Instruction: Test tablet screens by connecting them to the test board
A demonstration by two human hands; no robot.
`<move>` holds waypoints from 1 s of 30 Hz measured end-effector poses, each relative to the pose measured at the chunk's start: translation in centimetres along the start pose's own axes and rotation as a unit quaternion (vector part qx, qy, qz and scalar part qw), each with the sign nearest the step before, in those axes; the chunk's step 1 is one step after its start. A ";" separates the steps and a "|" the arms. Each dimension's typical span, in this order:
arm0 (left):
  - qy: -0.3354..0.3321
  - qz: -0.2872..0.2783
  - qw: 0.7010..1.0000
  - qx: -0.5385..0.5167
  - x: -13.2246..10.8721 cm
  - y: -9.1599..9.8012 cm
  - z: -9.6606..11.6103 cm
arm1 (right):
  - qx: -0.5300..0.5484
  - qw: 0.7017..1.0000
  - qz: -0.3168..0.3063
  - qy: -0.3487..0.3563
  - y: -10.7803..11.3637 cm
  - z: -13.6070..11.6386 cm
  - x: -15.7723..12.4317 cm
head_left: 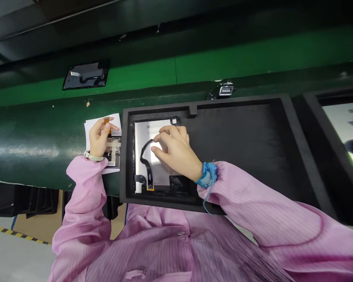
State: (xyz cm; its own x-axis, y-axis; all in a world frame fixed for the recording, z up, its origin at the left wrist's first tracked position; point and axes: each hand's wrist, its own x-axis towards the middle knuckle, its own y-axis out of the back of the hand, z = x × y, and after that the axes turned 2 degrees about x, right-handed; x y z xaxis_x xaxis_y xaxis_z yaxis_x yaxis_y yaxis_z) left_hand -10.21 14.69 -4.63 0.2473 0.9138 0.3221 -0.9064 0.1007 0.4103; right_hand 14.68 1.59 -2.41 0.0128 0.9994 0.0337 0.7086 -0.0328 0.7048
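Has a black ribbon cable [145,158] lying bent across the pale back of a screen [160,178], one end at an orange tab [150,189] near the lower edge, the other up by the right hand [178,149]. Bends the right fingers over the screen, thumb and forefinger slightly apart, forefinger tip at the cable's upper end; cannot tell whether gripping or only touching. Has the screen lying in the left end of a black tray [238,149]. Just left of the tray, has the left hand [98,137] at an amber strip [110,131] by a small panel [114,152], thumb and forefinger bent close together; cannot tell whether pinching. Has white paper [115,122] under the small panel, on a green bench [32,133]. Wears pink sleeves [247,192], with a blue band [207,175] on the right wrist. Farther off, has a small metal gadget [226,91] beyond the tray and a second screen [86,76] up at left.
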 end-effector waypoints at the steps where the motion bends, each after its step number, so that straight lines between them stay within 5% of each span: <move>1: -0.005 -0.005 1.000 -0.009 0.0 0.0 0.0 | 0.055 0.998 -0.008 0.002 -0.1 -0.1 0.1; 5: -0.041 -0.010 0.999 0.002 -0.2 -0.1 0.2 | 0.270 0.959 -0.086 -0.008 -0.7 -0.9 0.4; 8: -0.046 -0.016 0.998 0.050 -0.3 -0.1 0.5 | 0.324 0.940 -0.111 0.011 -1.3 -1.4 0.4; 14: -0.043 -0.048 0.994 0.084 -0.6 -0.2 1.0 | 0.281 0.924 -0.186 0.180 -1.8 -1.4 0.4; 23: -0.101 -0.180 0.970 0.130 -0.8 0.1 1.9 | 0.194 0.910 -0.289 0.224 -1.2 -0.8 2.7; 30: -0.094 -0.212 0.965 0.124 -1.0 0.2 2.2 | 0.135 0.913 -0.307 0.233 0.2 -0.7 3.9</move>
State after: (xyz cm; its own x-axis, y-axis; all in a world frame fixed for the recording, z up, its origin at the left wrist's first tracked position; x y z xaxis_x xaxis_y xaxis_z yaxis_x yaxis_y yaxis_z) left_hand -9.93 12.92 -3.00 0.6562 0.7217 0.2202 -0.6060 0.3302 0.7237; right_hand 14.36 5.46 -1.68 -0.7025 0.7109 0.0326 0.6296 0.5995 0.4942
